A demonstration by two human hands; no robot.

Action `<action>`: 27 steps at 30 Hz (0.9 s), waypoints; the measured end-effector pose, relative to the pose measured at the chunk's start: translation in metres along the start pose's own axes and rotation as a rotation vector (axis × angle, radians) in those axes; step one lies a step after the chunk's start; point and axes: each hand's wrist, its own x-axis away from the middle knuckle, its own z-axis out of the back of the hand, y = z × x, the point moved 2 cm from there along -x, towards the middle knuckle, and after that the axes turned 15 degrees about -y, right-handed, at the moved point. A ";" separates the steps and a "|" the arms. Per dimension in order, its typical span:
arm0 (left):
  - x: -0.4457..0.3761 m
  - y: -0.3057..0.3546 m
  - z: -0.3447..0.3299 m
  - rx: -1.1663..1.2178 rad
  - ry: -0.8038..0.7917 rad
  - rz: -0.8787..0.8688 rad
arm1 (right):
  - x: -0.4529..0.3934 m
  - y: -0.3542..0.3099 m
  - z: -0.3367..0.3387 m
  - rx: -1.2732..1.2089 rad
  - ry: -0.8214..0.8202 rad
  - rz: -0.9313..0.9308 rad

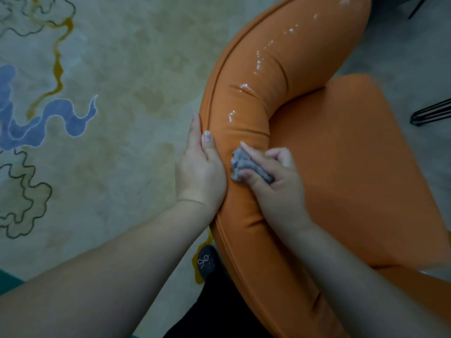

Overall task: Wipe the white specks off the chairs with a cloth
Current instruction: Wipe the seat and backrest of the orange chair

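Observation:
An orange padded chair [353, 167] fills the right half of the head view, its curved backrest arching from bottom centre to top right. White specks [258, 62] run in a trail along the top of the backrest, from near the middle up to the far end. My right hand [273, 176] holds a small crumpled grey cloth [246, 164] and presses it against the backrest's inner side. My left hand [200, 169] grips the backrest's outer edge beside it, thumb on top and fingers down the outside.
A pale carpet [109, 93] with blue, mustard and dark wavy lines covers the floor on the left. My dark shoe [206, 263] stands beside the chair base. Thin black metal legs [432, 113] of other furniture show at the right edge.

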 end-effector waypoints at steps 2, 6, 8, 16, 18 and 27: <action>0.000 -0.001 -0.001 -0.022 -0.006 0.007 | -0.030 -0.004 0.002 0.056 0.037 0.004; 0.003 -0.001 -0.001 -0.031 -0.030 -0.002 | -0.084 -0.006 0.007 0.040 0.097 -0.001; 0.005 0.002 0.000 -0.059 -0.043 -0.026 | -0.074 -0.005 0.005 0.026 0.101 0.002; 0.004 0.007 -0.001 -0.130 -0.026 -0.006 | -0.075 -0.008 0.005 0.127 0.067 0.085; 0.006 0.006 -0.001 -0.135 -0.021 -0.008 | -0.104 -0.010 0.009 0.119 0.087 0.075; 0.006 0.006 -0.001 -0.126 -0.023 -0.014 | -0.059 -0.002 -0.001 0.061 0.083 0.078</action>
